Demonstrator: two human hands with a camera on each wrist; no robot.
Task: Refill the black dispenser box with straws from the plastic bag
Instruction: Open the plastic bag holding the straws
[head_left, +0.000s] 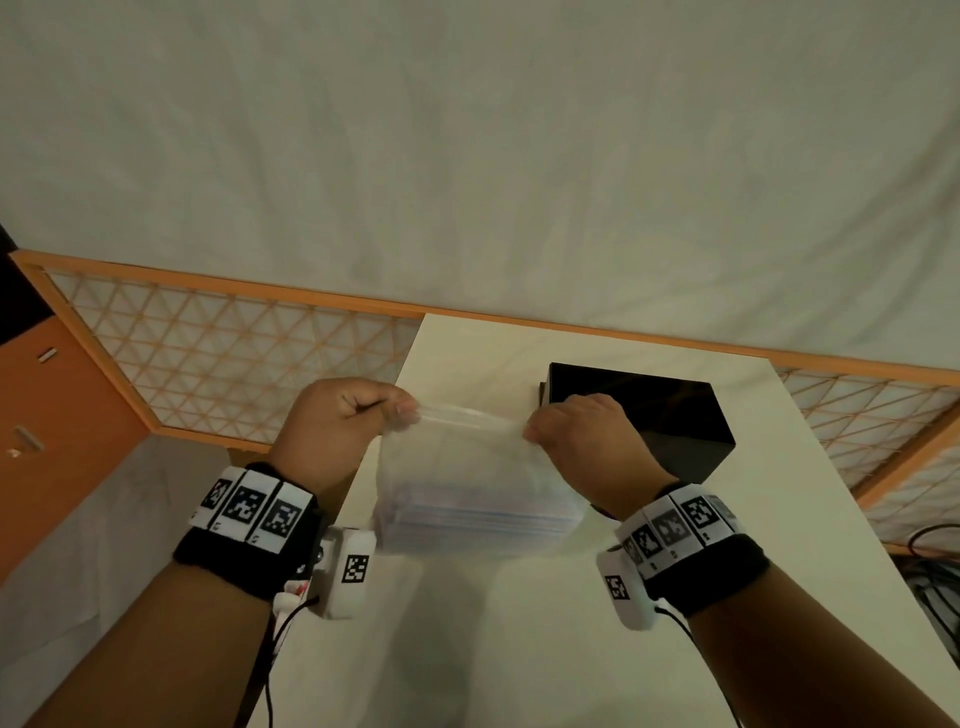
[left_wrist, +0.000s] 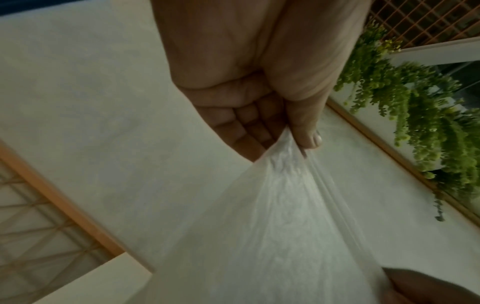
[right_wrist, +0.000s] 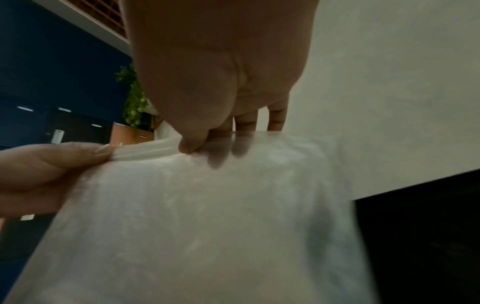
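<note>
A clear plastic bag (head_left: 467, 467) hangs upright over the white table, with a pile of wrapped straws (head_left: 478, 519) lying in its bottom. My left hand (head_left: 353, 415) pinches the left end of the bag's zip strip, thumb over curled fingers, and the bag (left_wrist: 285, 216) fans out below it. My right hand (head_left: 576, 431) pinches the right end of the strip; its fingers show through the film of the bag (right_wrist: 207, 216). The black dispenser box (head_left: 654, 415) stands shut just behind my right hand, its dark side (right_wrist: 420, 236) beside the bag.
The white table (head_left: 519, 649) ends at a wooden lattice screen (head_left: 234, 353) behind and on both sides. An orange cabinet (head_left: 57, 415) stands at the far left. Cables (head_left: 930, 571) lie off the table's right edge. Green hanging plants (left_wrist: 415, 113) show in the left wrist view.
</note>
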